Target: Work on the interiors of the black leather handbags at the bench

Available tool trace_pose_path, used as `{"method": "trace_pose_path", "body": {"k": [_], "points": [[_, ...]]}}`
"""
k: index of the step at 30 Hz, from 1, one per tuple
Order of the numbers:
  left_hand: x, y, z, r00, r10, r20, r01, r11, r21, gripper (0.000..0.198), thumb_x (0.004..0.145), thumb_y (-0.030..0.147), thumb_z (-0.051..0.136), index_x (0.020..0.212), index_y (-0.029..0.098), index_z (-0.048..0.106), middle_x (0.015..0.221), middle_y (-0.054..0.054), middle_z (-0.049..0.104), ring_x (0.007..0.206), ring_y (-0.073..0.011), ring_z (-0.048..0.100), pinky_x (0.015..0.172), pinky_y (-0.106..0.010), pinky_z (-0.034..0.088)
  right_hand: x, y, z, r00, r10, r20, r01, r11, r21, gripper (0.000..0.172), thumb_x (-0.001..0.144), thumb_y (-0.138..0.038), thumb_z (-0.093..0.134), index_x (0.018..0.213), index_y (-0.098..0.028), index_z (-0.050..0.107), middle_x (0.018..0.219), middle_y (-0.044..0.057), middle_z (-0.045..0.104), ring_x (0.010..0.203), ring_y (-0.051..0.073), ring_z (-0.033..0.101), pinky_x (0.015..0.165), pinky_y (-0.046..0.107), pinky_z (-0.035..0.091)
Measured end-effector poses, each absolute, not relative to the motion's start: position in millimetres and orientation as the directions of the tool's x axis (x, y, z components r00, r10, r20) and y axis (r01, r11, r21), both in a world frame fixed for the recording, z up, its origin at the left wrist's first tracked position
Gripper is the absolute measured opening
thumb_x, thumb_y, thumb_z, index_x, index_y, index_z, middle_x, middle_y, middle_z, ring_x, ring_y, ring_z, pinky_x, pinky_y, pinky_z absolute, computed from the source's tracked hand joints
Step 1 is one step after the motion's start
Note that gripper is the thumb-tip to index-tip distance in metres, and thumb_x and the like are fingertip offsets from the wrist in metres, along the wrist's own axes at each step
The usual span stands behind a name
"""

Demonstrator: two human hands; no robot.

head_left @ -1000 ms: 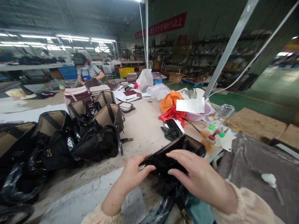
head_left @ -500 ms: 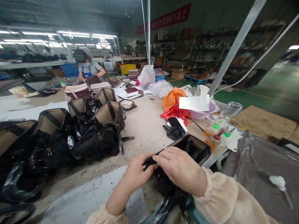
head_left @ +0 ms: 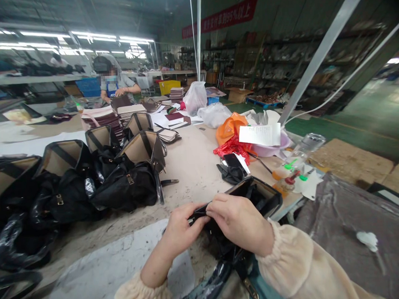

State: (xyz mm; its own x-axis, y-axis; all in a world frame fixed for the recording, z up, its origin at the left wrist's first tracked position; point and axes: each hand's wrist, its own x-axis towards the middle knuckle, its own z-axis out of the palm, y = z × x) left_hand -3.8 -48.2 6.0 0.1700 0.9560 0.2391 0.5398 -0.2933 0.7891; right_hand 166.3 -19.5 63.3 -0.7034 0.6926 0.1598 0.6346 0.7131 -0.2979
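A black handbag (head_left: 271, 199) lies tilted at the near table edge, its stiff rim facing up and away from me. My left hand (head_left: 181, 229) pinches the left end of that rim, thumb below and fingers above. Close against it, my right hand (head_left: 239, 222) is closed on the same edge, fingertips and thumb together. The two hands nearly touch there. Below them hang a plastic-wrapped handle (head_left: 216, 281) and a strap with a gold metal end (head_left: 251, 289). My right hand and forearm hide much of the bag's near side.
Several black bags (head_left: 128, 183) with tan insides stand on the left. Stacked brown pieces (head_left: 104, 120) lie farther back, near a co-worker (head_left: 114, 85). Orange bag (head_left: 230, 126), white sheet (head_left: 260, 135), purple basin (head_left: 282, 148) and small green-capped bottles (head_left: 289, 176) sit right. A metal post (head_left: 324, 51) slants above.
Both hands stay at the same rim, with my right fingertips drawn into a tighter pinch. The view has shifted slightly. The co-worker's head and hands have moved.
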Motion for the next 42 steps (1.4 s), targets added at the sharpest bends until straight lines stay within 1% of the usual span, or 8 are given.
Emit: {"method": "trace_pose_path", "body": {"k": [9,12,16,18,20,22,30,42], "points": [[-3.4,-47.9,3.0,0.138,0.957,0.254,0.502,-0.288,0.815,0.025,0.080,0.031,0.055,0.102,0.022,0.063,0.097,-0.003,0.068,0.087,-0.0162,0.062,0.079,-0.028,0.048,156.4,-21.9,63.5,-0.579,0.799,0.162,0.757,0.601,-0.257,0.021,0.085,-0.020,0.044,0.070,-0.018,0.058,0.072,0.002,0.057,0.072,0.012,0.054,0.065,0.022,0.037],[-2.7,-49.0,1.8,0.075,0.962,0.263,0.511,-0.264,0.818,0.026,0.079,0.031,0.055,0.102,0.021,0.063,0.099,-0.004,0.068,0.089,-0.0170,0.062,0.080,-0.029,0.049,155.9,-23.4,63.9,-0.566,0.807,0.168,0.767,0.591,-0.252,0.020,0.086,-0.019,0.043,0.071,-0.018,0.058,0.073,0.001,0.057,0.072,0.012,0.055,0.066,0.023,0.037],[-2.6,-48.8,0.9,0.061,0.960,0.273,0.518,-0.264,0.814,0.023,0.080,0.027,0.054,0.100,0.021,0.064,0.096,-0.003,0.069,0.086,-0.0163,0.063,0.079,-0.028,0.050,159.1,-28.0,64.2,-0.578,0.790,0.207,0.750,0.613,-0.246,0.016,0.087,-0.021,0.043,0.079,-0.019,0.057,0.076,0.001,0.058,0.072,0.013,0.054,0.065,0.024,0.037],[-2.9,-47.9,1.3,0.068,0.956,0.285,0.518,-0.278,0.809,0.022,0.079,0.025,0.054,0.098,0.021,0.065,0.094,-0.002,0.069,0.085,-0.0162,0.064,0.078,-0.028,0.050,161.4,-30.4,64.1,-0.612,0.760,0.220,0.718,0.650,-0.249,0.012,0.087,-0.021,0.045,0.089,-0.021,0.057,0.078,0.001,0.058,0.072,0.013,0.054,0.064,0.024,0.037],[-2.8,-47.2,2.2,0.065,0.956,0.286,0.517,-0.277,0.810,0.022,0.079,0.023,0.055,0.098,0.021,0.065,0.093,-0.002,0.070,0.084,-0.0157,0.064,0.078,-0.027,0.050,163.2,-31.9,63.8,-0.662,0.714,0.229,0.672,0.700,-0.242,0.017,0.087,-0.019,0.046,0.101,-0.023,0.056,0.082,0.001,0.059,0.076,0.013,0.054,0.067,0.023,0.038],[-2.5,-47.0,3.4,0.072,0.959,0.274,0.517,-0.271,0.812,0.023,0.078,0.021,0.055,0.098,0.021,0.065,0.094,-0.002,0.069,0.085,-0.0154,0.064,0.078,-0.026,0.050,163.8,-32.2,63.2,-0.695,0.680,0.235,0.644,0.733,-0.217,0.021,0.088,-0.018,0.045,0.104,-0.024,0.056,0.083,0.002,0.060,0.080,0.014,0.054,0.070,0.024,0.038],[-1.6,-49.5,4.6,0.080,0.959,0.272,0.519,-0.273,0.810,0.023,0.077,0.021,0.055,0.098,0.020,0.065,0.094,-0.002,0.069,0.085,-0.0157,0.064,0.077,-0.026,0.050,159.7,-30.5,62.4,-0.675,0.686,0.271,0.676,0.723,-0.143,0.014,0.086,-0.018,0.048,0.084,-0.020,0.061,0.077,0.002,0.059,0.076,0.015,0.052,0.067,0.026,0.036],[-2.9,-50.5,-0.6,0.073,0.940,0.332,0.541,-0.317,0.779,0.023,0.078,0.027,0.057,0.097,0.020,0.065,0.094,-0.005,0.069,0.085,-0.0176,0.064,0.077,-0.030,0.052,157.6,-28.9,60.1,-0.643,0.731,0.227,0.722,0.678,-0.139,0.017,0.085,-0.016,0.044,0.073,-0.019,0.056,0.074,0.003,0.055,0.074,0.016,0.050,0.066,0.027,0.034]]}}
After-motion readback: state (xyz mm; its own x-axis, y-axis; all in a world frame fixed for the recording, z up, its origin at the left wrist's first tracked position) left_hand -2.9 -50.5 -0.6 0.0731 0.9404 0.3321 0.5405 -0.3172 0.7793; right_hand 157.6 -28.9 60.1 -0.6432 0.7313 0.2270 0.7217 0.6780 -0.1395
